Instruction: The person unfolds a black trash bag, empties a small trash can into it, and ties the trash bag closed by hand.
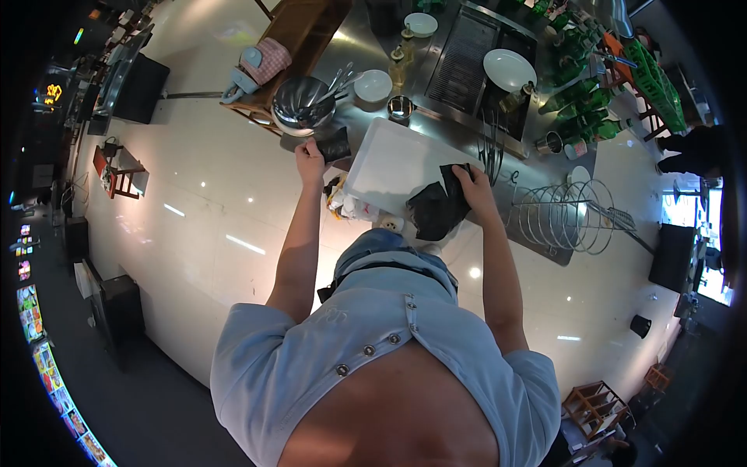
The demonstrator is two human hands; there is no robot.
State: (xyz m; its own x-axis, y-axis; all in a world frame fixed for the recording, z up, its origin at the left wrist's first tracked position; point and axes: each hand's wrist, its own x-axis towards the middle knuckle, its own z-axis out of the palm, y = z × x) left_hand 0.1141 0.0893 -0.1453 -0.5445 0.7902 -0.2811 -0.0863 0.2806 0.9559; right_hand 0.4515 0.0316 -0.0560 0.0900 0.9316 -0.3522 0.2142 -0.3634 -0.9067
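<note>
My left hand (pixel 310 162) is closed on a small folded piece of black plastic (pixel 335 145), held just left of a white rectangular tray (pixel 389 159) at the counter's near edge. In my right hand (pixel 477 193) is a crumpled black plastic bag (pixel 437 212), pinched by its upper part and hanging over the tray's right corner. The fingertips of both hands are partly hidden by the black material. Below the tray's left edge, white and yellow crumpled litter (pixel 355 207) shows.
Left on the steel counter are metal bowls (pixel 303 105) with utensils and a white bowl (pixel 373 86). A grill (pixel 464 58), a white oval plate (pixel 510 70) and several green bottles (pixel 580 101) stand farther back. A wire spiral rack (pixel 562 216) juts out at right.
</note>
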